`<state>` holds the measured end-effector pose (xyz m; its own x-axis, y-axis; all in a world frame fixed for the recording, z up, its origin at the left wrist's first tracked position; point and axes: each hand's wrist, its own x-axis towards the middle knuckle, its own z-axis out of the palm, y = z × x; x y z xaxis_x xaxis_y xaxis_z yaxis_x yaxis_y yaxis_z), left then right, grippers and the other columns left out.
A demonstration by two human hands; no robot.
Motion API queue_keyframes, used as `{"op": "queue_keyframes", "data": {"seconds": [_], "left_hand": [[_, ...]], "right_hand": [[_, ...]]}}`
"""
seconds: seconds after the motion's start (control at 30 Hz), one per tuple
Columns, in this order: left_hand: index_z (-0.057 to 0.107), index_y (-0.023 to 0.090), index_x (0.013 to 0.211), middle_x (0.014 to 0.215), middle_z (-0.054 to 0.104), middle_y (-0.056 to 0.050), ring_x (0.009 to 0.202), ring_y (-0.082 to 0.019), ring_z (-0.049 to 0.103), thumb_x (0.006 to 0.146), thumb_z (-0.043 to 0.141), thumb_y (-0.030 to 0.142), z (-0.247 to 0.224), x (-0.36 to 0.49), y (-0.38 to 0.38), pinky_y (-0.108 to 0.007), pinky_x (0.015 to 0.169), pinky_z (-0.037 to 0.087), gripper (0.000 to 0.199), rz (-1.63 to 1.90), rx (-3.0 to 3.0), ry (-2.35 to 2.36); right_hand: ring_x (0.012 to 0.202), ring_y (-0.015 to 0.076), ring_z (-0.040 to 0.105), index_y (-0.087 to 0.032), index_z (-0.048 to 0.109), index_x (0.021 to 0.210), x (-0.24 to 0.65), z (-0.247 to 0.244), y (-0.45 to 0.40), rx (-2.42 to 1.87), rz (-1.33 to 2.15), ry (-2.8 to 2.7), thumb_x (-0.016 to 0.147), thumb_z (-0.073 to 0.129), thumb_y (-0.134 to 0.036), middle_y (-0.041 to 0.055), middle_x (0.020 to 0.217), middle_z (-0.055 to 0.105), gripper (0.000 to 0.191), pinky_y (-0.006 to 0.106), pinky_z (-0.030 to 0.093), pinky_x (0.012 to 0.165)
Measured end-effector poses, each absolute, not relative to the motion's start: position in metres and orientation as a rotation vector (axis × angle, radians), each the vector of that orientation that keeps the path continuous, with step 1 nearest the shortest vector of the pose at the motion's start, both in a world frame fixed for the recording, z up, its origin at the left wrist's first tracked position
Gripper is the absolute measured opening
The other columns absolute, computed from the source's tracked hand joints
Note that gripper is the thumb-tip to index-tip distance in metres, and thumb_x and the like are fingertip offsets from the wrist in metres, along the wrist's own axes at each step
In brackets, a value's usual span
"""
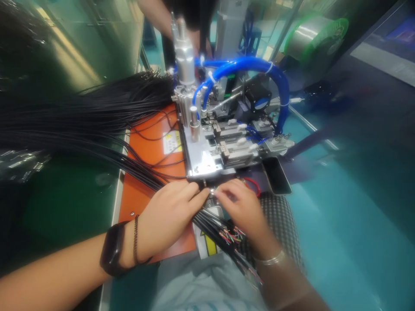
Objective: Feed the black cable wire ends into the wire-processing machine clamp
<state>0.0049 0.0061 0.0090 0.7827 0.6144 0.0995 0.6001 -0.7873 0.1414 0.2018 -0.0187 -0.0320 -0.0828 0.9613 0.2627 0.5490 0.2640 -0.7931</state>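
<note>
Both hands meet at the front edge of the machine (pixel 223 147), fingertips almost touching over a small metal piece (pixel 212 190) right at the lip of the steel plate. The left hand (pixel 168 216) lies across the orange panel (pixel 145 172), its fingers drawn narrow as if pinching one cable end; whether it truly grips a wire I cannot tell, the tips are blurred. The right hand (pixel 243 207) comes in from the other side, fingers likewise close together on or just beside that same piece.

The cables (pixel 81 116) fan out in a thick black bundle to the left, run under the left hand, and end below the right wrist, where stripped coloured cores (pixel 231 236) show. Blue hoses (pixel 246 69) arch over the jig behind.

To my eye the work wants one cable singled out cleanly from its neighbours. The stripped end should go in straight and flat at the slot, with the left hand pinning the rest of the bundle down so nothing drags sideways. Fingertips should stay on the near side of the plate edge, since the clamps (pixel 236 151) sit just beyond. Another person's arm (pixel 155 15) shows at the far end, well apart.
</note>
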Motion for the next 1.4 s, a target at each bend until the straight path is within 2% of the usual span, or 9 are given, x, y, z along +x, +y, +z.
{"op": "queue_keyframes", "data": {"seconds": [0.17, 0.3, 0.67, 0.87, 0.93, 1.1, 1.27, 1.4], "left_hand": [[0.047, 0.027, 0.129, 0.091, 0.054, -0.004, 0.081, -0.019, 0.049, 0.09, 0.043, 0.014, 0.003, 0.005, 0.007, -0.035, 0.069, 0.044, 0.042, 0.172, 2.879, 0.967], [0.046, 0.028, 0.13, 0.093, 0.054, -0.005, 0.082, -0.02, 0.049, 0.091, 0.041, 0.016, 0.004, 0.004, 0.005, -0.035, 0.069, 0.044, 0.041, 0.132, 2.876, 0.982], [0.051, 0.022, 0.126, 0.088, 0.053, -0.005, 0.075, -0.021, 0.049, 0.087, 0.043, 0.011, 0.009, 0.006, 0.002, -0.037, 0.065, 0.045, 0.041, 0.104, 2.989, 0.99], [0.052, 0.02, 0.125, 0.086, 0.051, -0.006, 0.075, -0.02, 0.047, 0.088, 0.041, 0.011, 0.006, 0.005, 0.002, -0.036, 0.065, 0.044, 0.04, 0.182, 3.057, 0.946], [0.051, 0.02, 0.126, 0.085, 0.051, -0.006, 0.075, -0.02, 0.046, 0.088, 0.041, 0.01, 0.005, 0.005, 0.002, -0.036, 0.065, 0.044, 0.041, 0.168, 3.063, 0.953], [0.047, 0.021, 0.131, 0.088, 0.051, -0.006, 0.076, -0.02, 0.046, 0.086, 0.042, 0.008, 0.004, 0.008, 0.002, -0.036, 0.066, 0.044, 0.047, 0.112, 3.058, 0.981], [0.047, 0.021, 0.13, 0.088, 0.049, -0.005, 0.077, -0.02, 0.046, 0.084, 0.048, 0.008, 0.003, 0.009, 0.0, -0.036, 0.066, 0.044, 0.048, 0.111, 3.054, 0.992], [0.049, 0.021, 0.127, 0.086, 0.048, -0.004, 0.076, -0.019, 0.045, 0.082, 0.05, 0.007, 0.003, 0.009, 0.0, -0.035, 0.066, 0.043, 0.047, 0.136, 3.06, 0.992]], "right_hand": [[0.07, 0.0138, 0.056, -0.02, 0.062, 0.078, 0.207, -0.035, -0.017, -1.539, 1.19, -1.442, 0.086, 0.057, -0.028, -0.0012, 0.075, 0.062, 0.012, 0.025, 0.042, 0.063], [0.07, 0.0132, 0.055, -0.019, 0.062, 0.079, 0.208, -0.037, -0.014, -1.515, 1.331, -1.333, 0.084, 0.056, -0.027, -0.0015, 0.075, 0.061, 0.011, 0.024, 0.042, 0.063], [0.059, 0.0109, 0.045, -0.018, 0.055, 0.068, 0.201, -0.037, -0.013, -1.553, 1.347, -1.242, 0.077, 0.057, -0.023, -0.0044, 0.062, 0.05, 0.01, 0.023, 0.036, 0.055], [0.073, 0.0134, 0.056, -0.019, 0.062, 0.086, 0.197, -0.043, -0.014, -1.416, 1.339, -1.117, 0.078, 0.059, -0.026, -0.0004, 0.08, 0.061, 0.011, 0.024, 0.044, 0.066], [0.076, 0.014, 0.057, -0.019, 0.063, 0.086, 0.197, -0.041, -0.015, -1.407, 1.288, -1.131, 0.08, 0.058, -0.026, 0.0007, 0.084, 0.063, 0.01, 0.024, 0.044, 0.068], [0.075, 0.0141, 0.057, -0.019, 0.063, 0.08, 0.196, -0.039, -0.015, -1.46, 1.174, -1.216, 0.083, 0.057, -0.027, 0.0005, 0.081, 0.063, 0.01, 0.025, 0.043, 0.068], [0.067, 0.0135, 0.053, -0.018, 0.06, 0.078, 0.195, -0.039, -0.012, -1.537, 1.302, -1.173, 0.081, 0.057, -0.03, -0.0007, 0.074, 0.059, 0.013, 0.024, 0.042, 0.061], [0.068, 0.0138, 0.053, -0.018, 0.06, 0.075, 0.196, -0.034, -0.012, -1.545, 1.287, -1.18, 0.081, 0.056, -0.029, -0.0001, 0.074, 0.059, 0.013, 0.025, 0.041, 0.061]]}}
